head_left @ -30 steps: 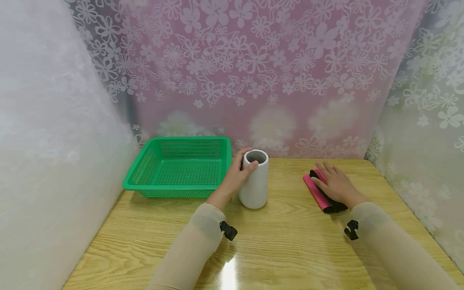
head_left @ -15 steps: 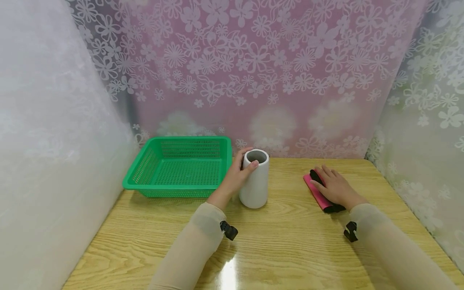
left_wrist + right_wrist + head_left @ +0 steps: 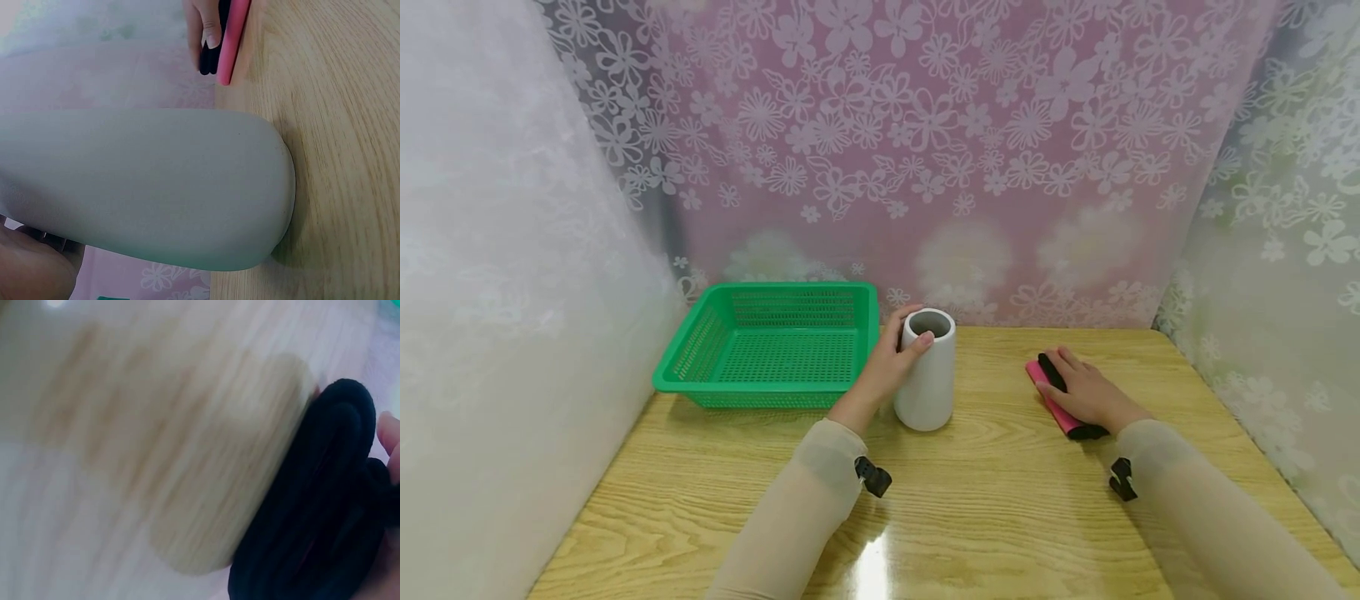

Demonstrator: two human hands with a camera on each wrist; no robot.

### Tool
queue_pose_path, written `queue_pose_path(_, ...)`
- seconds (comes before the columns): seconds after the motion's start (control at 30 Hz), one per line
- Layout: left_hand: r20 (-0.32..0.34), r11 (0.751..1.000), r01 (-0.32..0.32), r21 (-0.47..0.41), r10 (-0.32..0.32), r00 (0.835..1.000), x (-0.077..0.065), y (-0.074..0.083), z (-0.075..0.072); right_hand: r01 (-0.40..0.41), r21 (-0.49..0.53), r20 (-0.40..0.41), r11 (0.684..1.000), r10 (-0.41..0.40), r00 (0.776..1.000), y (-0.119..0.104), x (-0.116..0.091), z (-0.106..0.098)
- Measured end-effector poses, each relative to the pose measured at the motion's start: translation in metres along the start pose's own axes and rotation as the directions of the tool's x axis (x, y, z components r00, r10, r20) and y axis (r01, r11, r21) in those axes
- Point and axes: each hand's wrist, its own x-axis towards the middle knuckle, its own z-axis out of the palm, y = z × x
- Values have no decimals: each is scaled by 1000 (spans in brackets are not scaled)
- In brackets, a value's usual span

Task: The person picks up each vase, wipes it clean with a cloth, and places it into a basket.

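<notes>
A tall white vase (image 3: 927, 375) stands upright on the table, its round mouth facing up. My left hand (image 3: 891, 358) grips its upper part from the left, thumb by the front rim and fingers behind. The vase (image 3: 150, 187) fills much of the left wrist view. To the right lies a folded pink-and-black cloth (image 3: 1060, 408). My right hand (image 3: 1093, 392) lies over it, with the thumb on the near left side and the fingers bent over the black part. In the right wrist view the cloth's black folds (image 3: 312, 506) show close up; most of that hand is out of frame.
A green plastic basket (image 3: 767, 388) with slotted sides stands at the back left, just beside my left wrist. The wooden table (image 3: 1000, 517) ends at a pink flowered curtain behind. Pale sheets hang at both sides.
My right hand has shifted slightly left and toward me over the cloth, and its fingers have drawn in from nearly straight to bent. The left hand and vase have not moved.
</notes>
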Motion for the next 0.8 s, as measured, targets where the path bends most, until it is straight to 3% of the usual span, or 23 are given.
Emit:
queue_pose_path(0.47,-5,1000,7,4,-7,1000,-1,1,1,12,-24,57,1000,-11,998,-5,5,0)
queue_pose_path(0.8,-15,1000,0,29,0,1000,-2,5,1,-94,-49,125,994,100,987,-10,8,4)
